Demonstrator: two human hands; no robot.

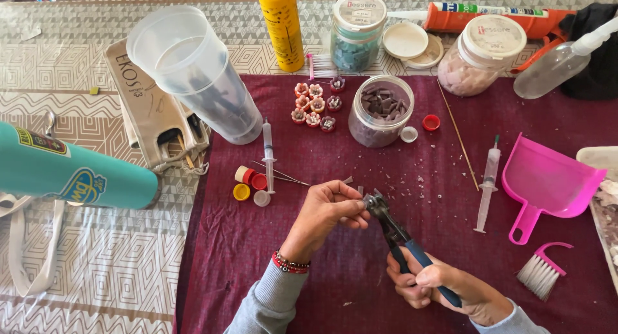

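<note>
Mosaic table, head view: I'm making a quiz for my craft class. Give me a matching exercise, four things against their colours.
Things:
1. dustpan
2. spray can
3. bottle
4. nipper handles

Colours:
A. teal
B. blue
C. pink
D. yellow

Pairs: 1-C, 2-D, 3-A, 4-B. The right hand grips the handles; the left hand pinches a small piece at the tool's head.

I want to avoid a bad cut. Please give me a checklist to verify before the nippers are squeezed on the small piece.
1. Piece sits in the nippers: cannot tell, too small.
2. Left hand pinches at the nipper head: ok.
3. Left fingertips away from the blades: not ok, very close.
4. Right hand grips both blue handles: ok.
5. Work is over the dark red cloth: ok.
6. Syringe lies away from the hands: ok.
</note>
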